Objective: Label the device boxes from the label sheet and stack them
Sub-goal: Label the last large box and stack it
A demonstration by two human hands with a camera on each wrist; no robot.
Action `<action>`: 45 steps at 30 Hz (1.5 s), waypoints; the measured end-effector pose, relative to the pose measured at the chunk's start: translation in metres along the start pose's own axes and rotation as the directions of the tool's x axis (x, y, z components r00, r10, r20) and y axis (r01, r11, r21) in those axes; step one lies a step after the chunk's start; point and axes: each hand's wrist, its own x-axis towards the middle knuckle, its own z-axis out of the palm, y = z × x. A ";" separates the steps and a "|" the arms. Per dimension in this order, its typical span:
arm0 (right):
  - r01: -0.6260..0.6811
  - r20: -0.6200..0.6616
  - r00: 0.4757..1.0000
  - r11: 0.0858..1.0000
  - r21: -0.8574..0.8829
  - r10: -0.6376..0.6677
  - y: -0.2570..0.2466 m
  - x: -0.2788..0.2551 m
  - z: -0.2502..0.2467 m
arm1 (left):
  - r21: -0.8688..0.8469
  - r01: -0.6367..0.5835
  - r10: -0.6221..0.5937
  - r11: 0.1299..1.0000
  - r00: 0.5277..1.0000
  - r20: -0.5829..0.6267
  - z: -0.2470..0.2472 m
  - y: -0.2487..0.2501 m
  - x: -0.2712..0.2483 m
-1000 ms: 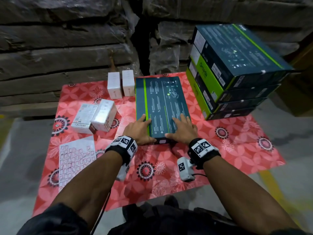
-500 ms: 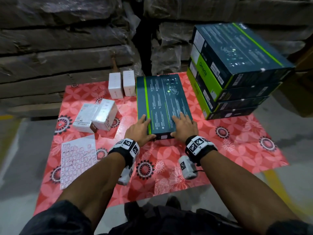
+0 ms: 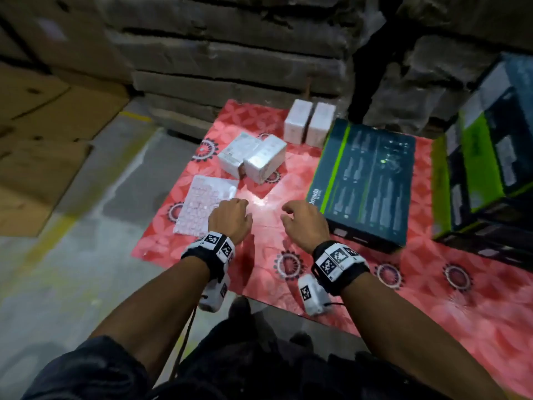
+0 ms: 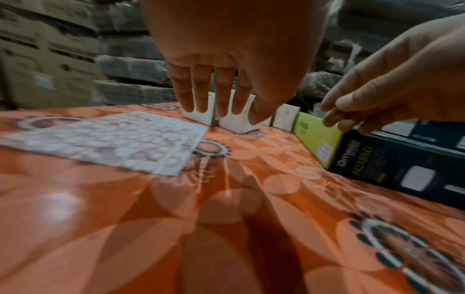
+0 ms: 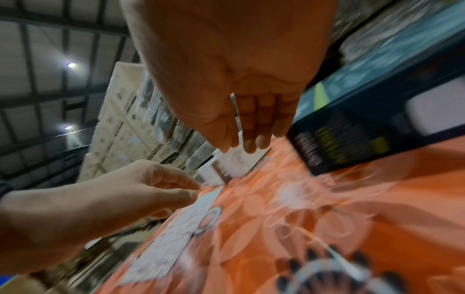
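A flat dark device box with a green stripe lies on the red floral cloth; its end shows in the left wrist view. The white label sheet lies left of it on the cloth, also in the left wrist view. My left hand hovers at the sheet's right edge, fingers relaxed and empty. My right hand hangs just left of the dark box, fingers loose, holding nothing. A stack of dark and green boxes stands at the right.
Two small white boxes lie beyond the sheet, and two more stand upright at the cloth's far edge. Wrapped cartons form a wall behind. Flattened cardboard lies on the grey floor to the left.
Both hands have let go of the flat dark box and moved left toward the label sheet. The head view has swung left, so the box and stack now sit at the right.
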 end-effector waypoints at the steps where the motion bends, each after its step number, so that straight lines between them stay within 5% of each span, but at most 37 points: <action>1: 0.010 0.020 1.000 1.000 0.009 -0.010 -0.006 0.004 0.005 | -0.001 0.032 -0.032 0.999 0.999 -0.004 -0.001 -0.011 -0.002; 8: -0.002 0.116 0.993 1.000 0.029 -0.001 -0.048 0.043 0.037 | 0.023 0.126 -0.125 0.992 0.992 -0.032 -0.007 -0.083 0.009; 15: 0.020 0.126 0.992 0.999 -0.039 -0.014 -0.085 0.095 0.067 | 0.065 -0.030 0.029 0.997 0.999 0.019 -0.001 -0.125 0.048; 20: 0.049 0.141 0.990 0.989 -0.140 -0.029 -0.096 0.121 0.087 | 0.133 -0.206 0.199 0.969 0.978 0.064 -0.001 -0.133 0.071; 29: 0.083 0.158 0.987 0.952 -0.294 -0.037 -0.109 0.145 0.102 | 0.138 -0.316 0.292 0.939 0.941 0.171 -0.003 -0.146 0.096; 45: 0.241 0.175 0.969 0.846 -0.477 -0.177 -0.111 0.139 0.103 | 0.152 -0.366 0.340 0.918 0.924 0.175 -0.011 -0.147 0.099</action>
